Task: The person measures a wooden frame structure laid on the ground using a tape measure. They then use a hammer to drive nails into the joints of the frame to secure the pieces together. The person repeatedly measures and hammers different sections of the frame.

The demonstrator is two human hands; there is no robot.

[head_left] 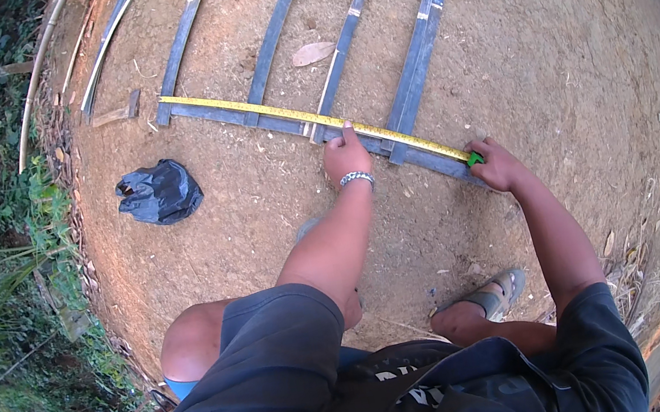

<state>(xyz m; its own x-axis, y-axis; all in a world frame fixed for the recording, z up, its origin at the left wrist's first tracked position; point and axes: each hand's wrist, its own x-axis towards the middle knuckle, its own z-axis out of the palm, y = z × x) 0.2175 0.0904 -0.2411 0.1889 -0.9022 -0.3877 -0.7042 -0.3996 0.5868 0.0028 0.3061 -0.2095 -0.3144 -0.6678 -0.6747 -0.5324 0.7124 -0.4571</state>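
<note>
A yellow tape measure blade (263, 109) is stretched along a dark cross slat (283, 125) lying on the ground. My right hand (500, 168) is closed around the green tape measure case (474, 159) at the right end of the slat. About midway along the blade, my left hand (347, 158) is closed, with one finger pressed at the blade and the others curled. Several long dark slats, such as the wide right one (417, 58), run away from the cross slat. The tape's far end reaches the leftmost joined slat (179, 44).
A black plastic bag (160, 193) lies on the dirt at left, near a short wood offcut (118, 112). A dry leaf (313, 53) rests between two slats. Green plants (2, 258) border the left edge. My sandalled foot (491, 298) is below my right hand.
</note>
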